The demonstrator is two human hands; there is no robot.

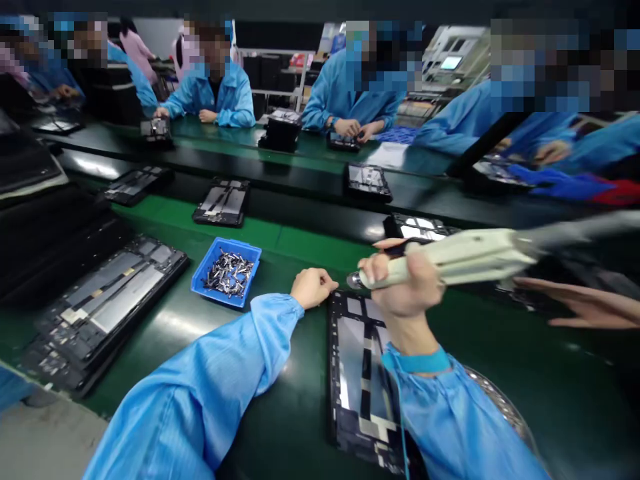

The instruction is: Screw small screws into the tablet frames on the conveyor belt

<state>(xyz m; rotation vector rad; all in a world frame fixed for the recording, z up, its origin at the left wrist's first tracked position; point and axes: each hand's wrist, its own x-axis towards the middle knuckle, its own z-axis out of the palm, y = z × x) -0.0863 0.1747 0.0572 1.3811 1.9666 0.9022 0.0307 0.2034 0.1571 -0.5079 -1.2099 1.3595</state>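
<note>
Left hand [314,289] by its corner, the device [353,360] borders bare bench [293,407].

Green bench [270,427] with tray [216,297]; tablets [353,363], apparently

Single view, worn on head, looking forward and down across green workbench [280,413]. Close range: left hand [314,288] and right hand [407,283] near, mid-view, sleeves [200,380] entering from near edge. Wide field: co-workers [235,100] on far side, small. Dark strip [295,200] crosses aslant, left end higher in frame.
</note>
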